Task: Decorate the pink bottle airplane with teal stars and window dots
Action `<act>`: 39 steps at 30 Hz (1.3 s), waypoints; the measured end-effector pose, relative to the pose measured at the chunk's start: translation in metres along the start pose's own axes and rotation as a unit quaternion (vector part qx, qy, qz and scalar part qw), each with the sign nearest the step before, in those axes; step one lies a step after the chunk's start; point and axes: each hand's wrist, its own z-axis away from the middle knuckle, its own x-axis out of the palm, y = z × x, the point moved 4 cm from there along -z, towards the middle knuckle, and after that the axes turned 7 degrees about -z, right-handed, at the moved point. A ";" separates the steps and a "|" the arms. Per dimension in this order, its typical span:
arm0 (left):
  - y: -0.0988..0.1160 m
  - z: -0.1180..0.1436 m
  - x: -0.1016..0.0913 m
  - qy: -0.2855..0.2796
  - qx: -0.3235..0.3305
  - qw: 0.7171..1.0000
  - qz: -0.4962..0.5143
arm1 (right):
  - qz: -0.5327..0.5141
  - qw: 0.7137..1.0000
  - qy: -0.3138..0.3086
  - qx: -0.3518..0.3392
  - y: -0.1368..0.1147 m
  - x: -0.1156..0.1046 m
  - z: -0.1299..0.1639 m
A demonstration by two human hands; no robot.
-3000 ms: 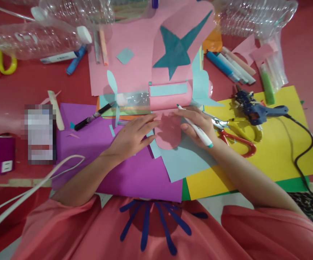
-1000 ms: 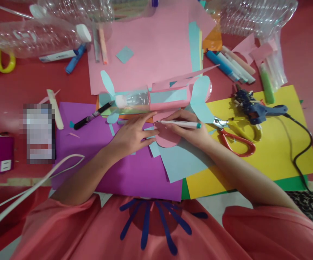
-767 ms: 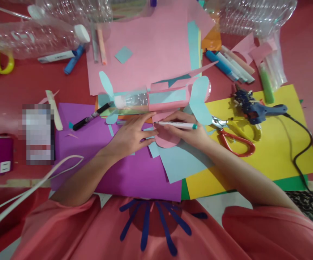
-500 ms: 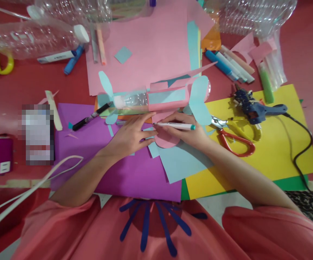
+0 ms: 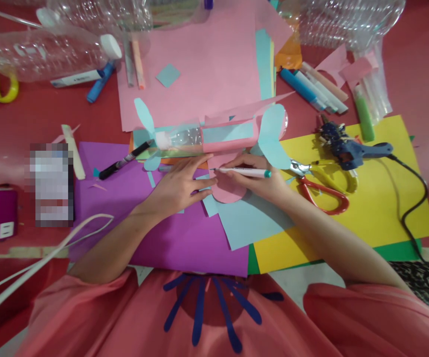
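Observation:
My right hand (image 5: 264,181) is closed around a white marker (image 5: 249,172) with a green end, its tip at the upper left of a rounded pink paper piece (image 5: 229,191). My left hand (image 5: 179,186) lies flat with fingers spread, fingertips on that paper's left edge. Just beyond both hands a clear plastic bottle (image 5: 187,137) lies on its side, wrapped in pink and light blue paper. Light blue paper blades sit at its capped end, and a light blue paper fin (image 5: 273,130) is at the other. Light blue paper (image 5: 251,225) lies under the pink piece.
Scissors (image 5: 324,191) and a blue glue gun (image 5: 351,148) with a black cord lie on yellow paper at right. A black pen (image 5: 125,159) rests on purple paper (image 5: 192,243). Plastic bottles (image 5: 47,52) and several markers (image 5: 303,89) lie farther back. A phone (image 5: 53,186) is at left.
The marker and my right hand have shifted slightly to the right over the pink piece. My left hand stays in place.

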 end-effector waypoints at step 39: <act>-0.003 0.001 0.004 0.007 -0.004 1.000 0.002 | 0.156 0.974 0.161 -0.029 -0.007 -0.026 0.005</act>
